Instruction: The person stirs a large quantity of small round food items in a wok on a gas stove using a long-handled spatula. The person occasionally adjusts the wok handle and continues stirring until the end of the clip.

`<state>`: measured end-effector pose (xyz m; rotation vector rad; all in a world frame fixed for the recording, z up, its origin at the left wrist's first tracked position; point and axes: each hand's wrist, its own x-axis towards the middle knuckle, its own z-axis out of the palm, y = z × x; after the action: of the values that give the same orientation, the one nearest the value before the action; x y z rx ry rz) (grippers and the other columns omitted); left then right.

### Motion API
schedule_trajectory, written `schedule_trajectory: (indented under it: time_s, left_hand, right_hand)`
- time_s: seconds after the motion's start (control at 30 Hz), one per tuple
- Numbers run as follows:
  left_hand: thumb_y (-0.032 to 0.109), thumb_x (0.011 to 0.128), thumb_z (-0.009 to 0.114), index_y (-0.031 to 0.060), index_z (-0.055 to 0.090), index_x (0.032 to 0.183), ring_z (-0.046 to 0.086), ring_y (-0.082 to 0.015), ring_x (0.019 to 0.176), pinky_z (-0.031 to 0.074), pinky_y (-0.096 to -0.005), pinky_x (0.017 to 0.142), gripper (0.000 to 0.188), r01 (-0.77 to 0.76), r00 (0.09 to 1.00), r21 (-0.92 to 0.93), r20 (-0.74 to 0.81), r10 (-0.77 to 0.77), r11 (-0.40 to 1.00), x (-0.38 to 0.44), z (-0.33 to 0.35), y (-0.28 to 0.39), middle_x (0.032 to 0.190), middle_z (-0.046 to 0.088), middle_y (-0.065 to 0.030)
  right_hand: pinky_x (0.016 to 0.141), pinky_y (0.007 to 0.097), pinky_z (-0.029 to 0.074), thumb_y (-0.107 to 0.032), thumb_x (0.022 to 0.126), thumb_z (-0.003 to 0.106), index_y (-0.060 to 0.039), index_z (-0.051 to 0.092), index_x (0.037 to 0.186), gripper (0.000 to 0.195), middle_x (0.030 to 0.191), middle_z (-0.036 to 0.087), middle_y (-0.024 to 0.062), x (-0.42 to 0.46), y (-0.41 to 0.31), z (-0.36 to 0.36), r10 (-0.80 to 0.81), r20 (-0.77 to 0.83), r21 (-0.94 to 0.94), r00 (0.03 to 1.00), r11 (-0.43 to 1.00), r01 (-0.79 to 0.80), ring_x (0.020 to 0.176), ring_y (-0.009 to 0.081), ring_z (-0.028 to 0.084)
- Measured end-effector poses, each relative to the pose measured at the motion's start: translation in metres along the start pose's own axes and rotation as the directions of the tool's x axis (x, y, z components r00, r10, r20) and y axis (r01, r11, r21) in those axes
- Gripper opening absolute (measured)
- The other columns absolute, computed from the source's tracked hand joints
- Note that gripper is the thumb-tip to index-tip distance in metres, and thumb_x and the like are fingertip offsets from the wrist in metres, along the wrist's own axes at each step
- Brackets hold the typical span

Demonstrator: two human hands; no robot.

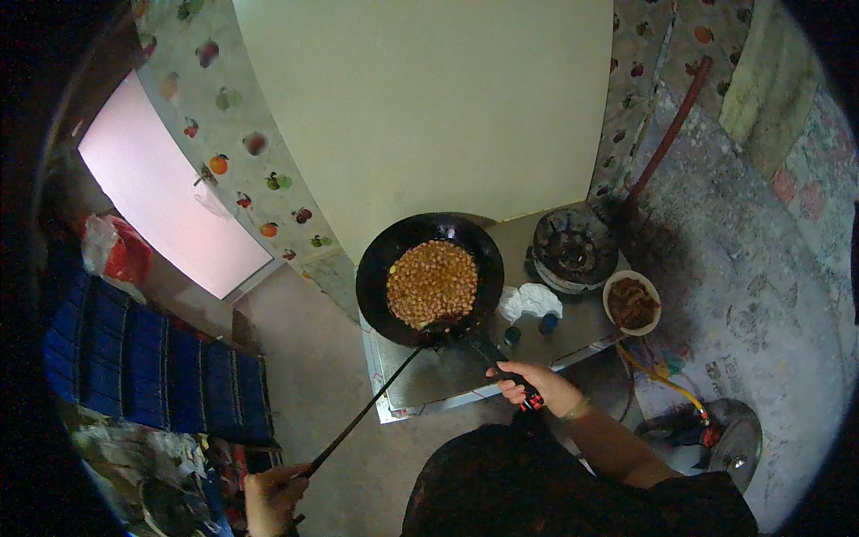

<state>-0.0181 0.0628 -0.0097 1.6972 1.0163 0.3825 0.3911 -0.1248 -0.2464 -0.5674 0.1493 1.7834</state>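
A black wok (376,282) stands over the left part of a metal-topped stove (429,389). In it lies a round heap of brown peanuts or beans (433,282) with a glossy, wet look. My right hand (537,389) is closed around the wok's black handle (493,356). At the lower left, my left hand (275,493) grips the long dark handle of a spatula or ladle (369,406); its far end reaches the near rim of the wok, where its head lies dark against the food and is hard to make out.
Right of the wok are a burner (575,248), crumpled white paper or plastic (533,302) and a bowl of brown food (632,303). A yellow hose (664,381) runs to a gas cylinder (735,443). A blue covered object (161,362) stands left.
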Motion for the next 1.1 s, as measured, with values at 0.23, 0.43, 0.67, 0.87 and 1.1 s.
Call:
schedule_trajectory:
  time_s: [0.23, 0.43, 0.67, 0.87, 1.1]
  left_hand:
    - [0.006, 0.077, 0.067, 0.0009, 0.073, 0.096, 0.062, -0.0166, 0.056, 0.046, -0.0294, 0.055, 0.021, -0.098, 0.971, 0.482, -0.144, 0.189, 0.870, 0.079, 0.057, -0.021, 0.065, 0.066, -0.0151]
    - [0.004, 0.078, 0.066, -0.0024, 0.072, 0.097, 0.061, -0.0148, 0.056, 0.044, -0.0265, 0.054, 0.021, -0.277, 0.899, 0.353, -0.232, 0.370, 0.894, 0.112, 0.065, -0.036, 0.064, 0.065, -0.0146]
    - [0.003, 0.078, 0.065, -0.0015, 0.071, 0.099, 0.060, -0.0142, 0.057, 0.044, -0.0266, 0.054, 0.022, -0.131, 0.965, 0.251, -0.191, 0.181, 0.959, 0.147, 0.074, -0.048, 0.064, 0.064, -0.0134]
    - [0.001, 0.077, 0.067, -0.0010, 0.071, 0.100, 0.063, -0.0156, 0.062, 0.047, -0.0282, 0.058, 0.024, -0.198, 0.977, 0.363, -0.001, 0.213, 0.910, 0.112, 0.061, -0.047, 0.072, 0.069, -0.0141]
    - [0.002, 0.080, 0.063, -0.0036, 0.073, 0.096, 0.063, -0.0150, 0.066, 0.048, -0.0282, 0.061, 0.020, -0.065, 0.990, 0.532, -0.068, 0.120, 0.844, 0.035, 0.019, 0.029, 0.082, 0.072, -0.0118]
  right_hand:
    - [0.044, 0.0203, 0.035, -0.029, 0.098, 0.054, -0.0055, 0.053, 0.116, 0.029, 0.069, 0.045, -0.0005, -0.004, -0.001, 0.002, -0.044, 0.014, -0.058, 0.999, 0.997, 0.045, 0.050, 0.0053, 0.039]
    - [0.045, 0.0197, 0.034, -0.028, 0.099, 0.054, -0.0059, 0.053, 0.116, 0.029, 0.070, 0.045, -0.0009, -0.004, -0.001, -0.002, -0.029, 0.000, -0.005, 1.000, 1.000, 0.029, 0.051, 0.0049, 0.039]
    - [0.046, 0.0188, 0.031, -0.029, 0.100, 0.051, -0.0052, 0.053, 0.116, 0.029, 0.070, 0.042, -0.0027, -0.014, 0.001, 0.023, -0.082, -0.007, -0.079, 0.997, 0.994, 0.082, 0.053, 0.0037, 0.037]
    - [0.047, 0.0176, 0.030, -0.027, 0.100, 0.050, -0.0039, 0.053, 0.118, 0.029, 0.071, 0.041, -0.0032, -0.022, 0.003, 0.026, -0.104, -0.025, -0.104, 0.994, 0.989, 0.101, 0.055, 0.0031, 0.036]
    - [0.046, 0.0186, 0.031, -0.027, 0.100, 0.050, -0.0041, 0.052, 0.118, 0.030, 0.071, 0.043, -0.0026, -0.013, 0.001, 0.025, -0.057, -0.015, -0.071, 0.998, 0.996, 0.056, 0.053, 0.0032, 0.037]
